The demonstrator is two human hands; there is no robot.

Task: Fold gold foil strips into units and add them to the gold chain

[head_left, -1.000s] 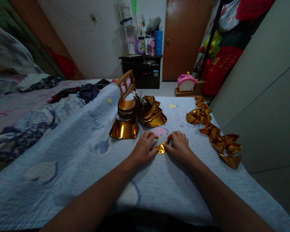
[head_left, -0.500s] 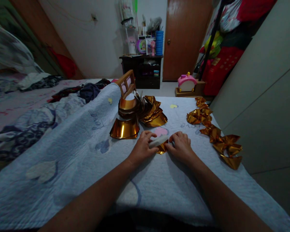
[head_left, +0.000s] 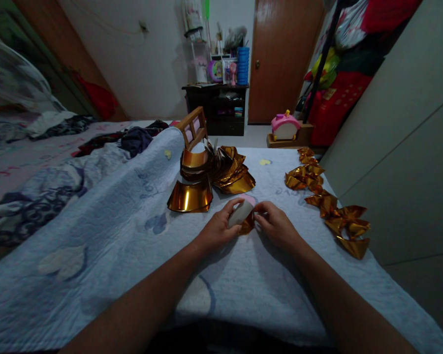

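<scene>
My left hand (head_left: 217,228) and my right hand (head_left: 276,226) meet over the light blue quilt (head_left: 133,246). Together they pinch one small sheet of gold foil paper (head_left: 243,217), its pale back turned up and its gold face showing below. Both hands are closed on it. A stack of curled gold foil sheets (head_left: 214,174) lies just beyond my left hand. A row of folded gold pieces (head_left: 328,204) runs along the quilt's right side, past my right hand.
A small wooden stool (head_left: 192,127) stands behind the foil stack. Clothes and bedding (head_left: 40,157) cover the bed on the left. A white cabinet wall (head_left: 402,147) closes the right side. A dark shelf unit (head_left: 217,105), a brown door (head_left: 280,59) and a pink toy (head_left: 285,125) are at the back.
The foil piece has been lifted from flat on the quilt and turned up between my fingers, with its pale back now facing me. Both hands have drawn closer.
</scene>
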